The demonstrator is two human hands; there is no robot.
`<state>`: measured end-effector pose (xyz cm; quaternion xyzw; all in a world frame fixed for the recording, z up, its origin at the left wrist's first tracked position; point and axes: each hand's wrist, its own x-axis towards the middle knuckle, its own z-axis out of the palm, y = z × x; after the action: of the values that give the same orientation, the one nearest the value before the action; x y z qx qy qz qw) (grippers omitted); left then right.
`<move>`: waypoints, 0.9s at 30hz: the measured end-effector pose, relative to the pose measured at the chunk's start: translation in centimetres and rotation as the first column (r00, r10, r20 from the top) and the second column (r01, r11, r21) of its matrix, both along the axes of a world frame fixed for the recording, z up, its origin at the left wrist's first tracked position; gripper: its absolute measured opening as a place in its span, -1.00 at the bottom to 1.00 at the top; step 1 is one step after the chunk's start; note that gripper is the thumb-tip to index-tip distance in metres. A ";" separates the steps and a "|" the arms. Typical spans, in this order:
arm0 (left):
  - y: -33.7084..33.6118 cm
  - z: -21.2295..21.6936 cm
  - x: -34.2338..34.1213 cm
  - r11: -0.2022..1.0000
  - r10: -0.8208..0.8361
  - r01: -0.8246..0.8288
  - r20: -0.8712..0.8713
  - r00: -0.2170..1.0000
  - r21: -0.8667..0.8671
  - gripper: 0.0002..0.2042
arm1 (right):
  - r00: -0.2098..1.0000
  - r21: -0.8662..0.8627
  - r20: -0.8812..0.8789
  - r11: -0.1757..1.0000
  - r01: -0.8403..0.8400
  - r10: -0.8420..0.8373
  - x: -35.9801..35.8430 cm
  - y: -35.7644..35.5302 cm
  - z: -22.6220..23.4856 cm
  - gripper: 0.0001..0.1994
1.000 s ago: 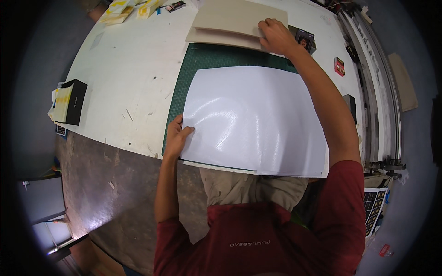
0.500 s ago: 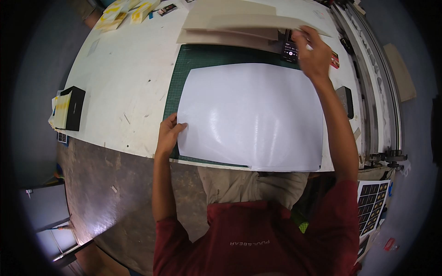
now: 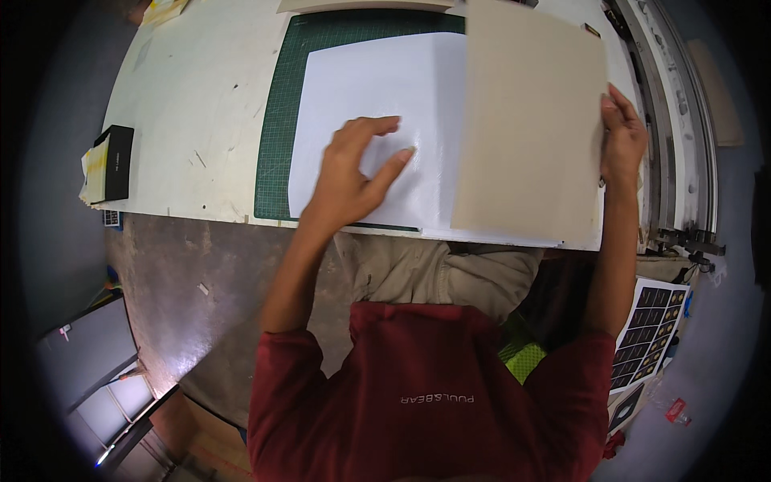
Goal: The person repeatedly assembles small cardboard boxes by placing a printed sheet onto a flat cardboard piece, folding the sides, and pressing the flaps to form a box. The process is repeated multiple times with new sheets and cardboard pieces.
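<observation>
A beige cardboard sheet [image 3: 534, 128] stretches over the right part of a glossy white sheet [image 3: 369, 88]. My right hand [image 3: 622, 140] grips the cardboard by its right edge, thumb and fingers closed on it. Over the lower middle of the white sheet is my left hand [image 3: 349, 173], thumb and fingers spread, holding nothing. Whether it touches the sheet I cannot tell. Beneath the white sheet lies a green cutting mat [image 3: 275, 120], showing along its left and far sides. The cardboard hides the right end of the white sheet.
More cardboard [image 3: 361, 5] lies at the far edge of the white table [image 3: 189, 104]. A black box [image 3: 120, 163] with yellow and white papers stands at the left edge. A metal rail [image 3: 683, 120] runs along the right side.
My right hand has brought a cardboard sheet from the far side onto the white sheet's right part. My left hand has let go of the white sheet's left edge and moved right. The view has shifted.
</observation>
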<state>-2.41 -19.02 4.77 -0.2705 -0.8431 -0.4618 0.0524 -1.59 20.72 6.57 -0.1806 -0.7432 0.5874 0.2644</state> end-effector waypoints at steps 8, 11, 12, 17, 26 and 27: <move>2.2 -1.2 0.7 0.970 -0.161 0.139 -0.100 0.982 -0.200 -0.38 | 0.991 -0.040 0.122 0.998 -0.048 0.053 -1.5 -1.6 -4.1 -0.68; 2.4 -2.0 0.7 0.966 -0.154 0.124 -0.122 0.981 -0.225 -0.38 | 0.991 -0.024 0.128 0.999 -0.042 0.045 -1.7 -1.7 -4.3 -0.68; 2.4 -2.1 0.7 0.963 -0.155 0.124 -0.118 0.981 -0.238 -0.36 | 0.991 -0.039 0.129 0.998 -0.039 0.044 -1.7 -1.9 -4.4 -0.68; 2.4 -2.3 0.8 0.961 -0.158 0.133 -0.087 0.984 -0.243 -0.34 | 0.990 -0.050 0.127 0.997 -0.051 0.057 -1.8 -1.7 -5.1 -0.68; 2.2 -2.5 0.8 0.958 -0.171 0.151 -0.066 0.983 -0.242 -0.38 | 0.988 0.020 0.149 0.998 -0.051 0.048 -1.7 -1.6 -5.5 -0.68; 2.2 -2.5 0.8 0.959 -0.172 0.150 -0.076 0.982 -0.240 -0.39 | 0.988 0.015 0.143 0.998 -0.054 0.051 -1.7 -1.6 -5.6 -0.68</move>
<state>-1.60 -16.81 2.25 -0.3645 -0.8632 -0.3486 0.0229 -3.34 19.14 0.98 -0.1999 -0.7703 0.5726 0.1967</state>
